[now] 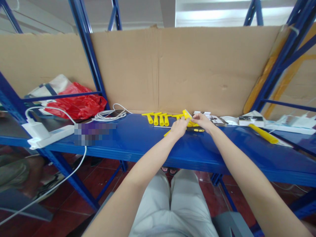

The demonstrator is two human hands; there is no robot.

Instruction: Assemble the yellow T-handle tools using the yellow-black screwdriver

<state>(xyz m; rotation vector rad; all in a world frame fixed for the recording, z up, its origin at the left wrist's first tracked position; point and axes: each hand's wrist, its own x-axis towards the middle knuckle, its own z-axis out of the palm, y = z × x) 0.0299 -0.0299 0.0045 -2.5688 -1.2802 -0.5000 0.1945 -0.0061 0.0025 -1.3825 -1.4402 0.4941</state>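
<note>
Both my hands meet over the blue shelf [138, 138] near its back. My left hand [178, 127] and my right hand [202, 121] are closed together on a small yellow plastic piece [187, 115] held between them. More yellow bits lie just under the hands, among them a flat one with dark holes [198, 130]. A row of several yellow T-shaped pieces [158, 118] lies side by side just left of my hands, against the cardboard.
A cardboard sheet [187, 69] backs the shelf. A coiled white cable [108, 115], a red plastic bag [77, 103] and a white power strip [49, 138] sit left. A yellow tube [263, 133], papers and white boxes [249, 120] lie right. Blue rack posts [90, 56] flank the shelf.
</note>
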